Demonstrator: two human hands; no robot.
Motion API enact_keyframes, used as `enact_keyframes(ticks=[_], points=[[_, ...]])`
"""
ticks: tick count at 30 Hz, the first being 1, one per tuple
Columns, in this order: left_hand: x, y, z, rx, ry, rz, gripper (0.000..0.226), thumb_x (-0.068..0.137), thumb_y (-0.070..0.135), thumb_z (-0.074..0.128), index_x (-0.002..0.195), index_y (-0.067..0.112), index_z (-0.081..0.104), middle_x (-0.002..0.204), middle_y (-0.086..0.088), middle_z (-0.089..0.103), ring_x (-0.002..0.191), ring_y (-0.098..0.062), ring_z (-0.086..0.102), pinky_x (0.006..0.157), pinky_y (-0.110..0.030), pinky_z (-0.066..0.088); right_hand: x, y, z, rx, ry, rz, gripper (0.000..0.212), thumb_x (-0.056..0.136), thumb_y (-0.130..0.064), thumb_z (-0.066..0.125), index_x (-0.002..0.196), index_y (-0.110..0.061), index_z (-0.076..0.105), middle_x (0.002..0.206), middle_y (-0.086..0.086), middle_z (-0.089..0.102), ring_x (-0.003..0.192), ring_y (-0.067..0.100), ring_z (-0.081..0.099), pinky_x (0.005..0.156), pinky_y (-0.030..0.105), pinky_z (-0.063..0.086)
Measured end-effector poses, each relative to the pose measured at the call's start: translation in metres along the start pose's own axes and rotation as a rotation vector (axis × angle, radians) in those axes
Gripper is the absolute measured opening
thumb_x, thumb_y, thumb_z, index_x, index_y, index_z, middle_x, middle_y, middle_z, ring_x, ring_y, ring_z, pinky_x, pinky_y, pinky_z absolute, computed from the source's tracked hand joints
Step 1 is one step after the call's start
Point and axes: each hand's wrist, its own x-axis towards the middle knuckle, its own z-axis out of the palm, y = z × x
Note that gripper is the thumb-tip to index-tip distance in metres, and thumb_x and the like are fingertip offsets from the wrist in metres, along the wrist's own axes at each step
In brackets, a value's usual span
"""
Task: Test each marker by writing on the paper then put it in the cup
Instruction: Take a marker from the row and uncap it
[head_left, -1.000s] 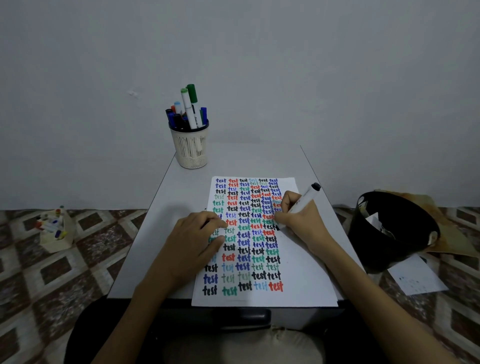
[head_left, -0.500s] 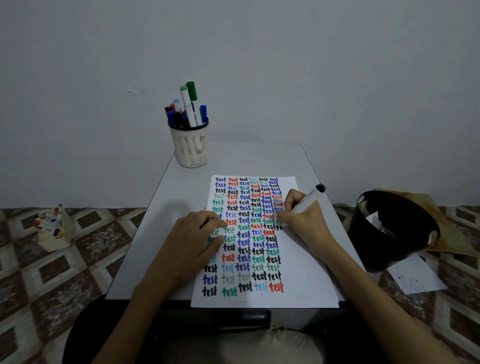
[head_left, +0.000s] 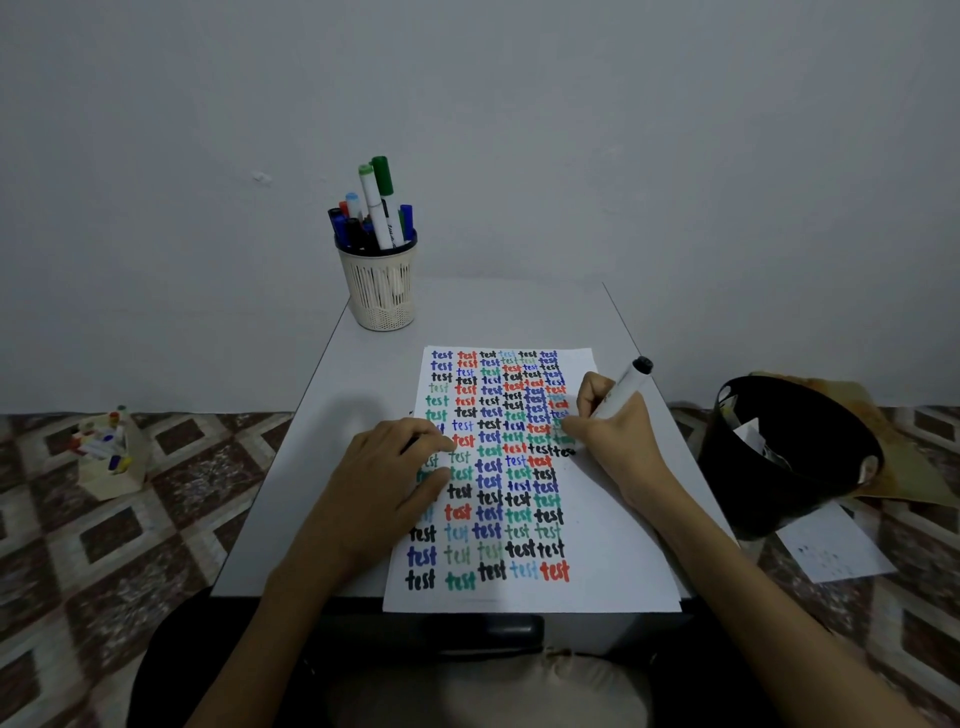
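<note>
Gripping white marker (head_left: 623, 389) in right hand (head_left: 621, 447), fingers curled round barrel, black end angled up and back from fingertips, tip hidden below them at paper (head_left: 618, 535) beside a black "test". Pressing paper's left edge with left hand (head_left: 389, 478), fingers relaxed, holding nothing. Well beyond both hands' fingertips, far left on table (head_left: 353, 395): cup (head_left: 382, 291) full of markers.

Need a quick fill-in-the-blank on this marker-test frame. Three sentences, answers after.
The right hand grips a white marker whose upper end is ____.
The paper is covered with the repeated word ____.
The cup stands at the table's far ____ corner.
Missing words: black; test; left.
</note>
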Motion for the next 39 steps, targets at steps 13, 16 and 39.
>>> enact_keyframes(ticks=[13, 16, 39], points=[[0.000, -0.001, 0.002, 0.006, -0.009, 0.000, 0.046, 0.093, 0.050, 0.027, 0.119, 0.024, 0.056, 0.122, 0.008, 0.051, 0.114, -0.007, 0.044, 0.094, -0.026, 0.029, 0.001, 0.005, -0.001, 0.047, 0.072, 0.004, 0.036, 0.074, 0.014, 0.061, 0.060, -0.011, 0.038, 0.060, 0.011, 0.041, 0.060, 0.024, 0.044, 0.056, 0.031, 0.040], [0.000, -0.001, 0.002, 0.004, -0.004, -0.004, 0.047, 0.093, 0.050, 0.027, 0.119, 0.025, 0.056, 0.122, 0.009, 0.051, 0.114, -0.006, 0.044, 0.094, -0.025, 0.028, 0.000, 0.004, -0.002, 0.048, 0.046, 0.002, 0.034, 0.071, 0.006, 0.064, 0.059, -0.016, 0.041, 0.062, 0.017, 0.042, 0.059, 0.032, 0.045, 0.056, 0.037, 0.044], [-0.003, -0.008, 0.000, 0.025, 0.176, -0.200, 0.040, 0.074, 0.041, 0.037, 0.106, 0.028, 0.058, 0.105, 0.011, 0.056, 0.100, -0.010, 0.049, 0.086, -0.028, 0.027, -0.005, -0.007, -0.011, 0.471, 0.182, 0.002, 0.012, 0.081, -0.002, 0.071, 0.077, -0.005, 0.060, 0.077, 0.014, 0.065, 0.065, 0.021, 0.064, 0.061, 0.027, 0.052]])
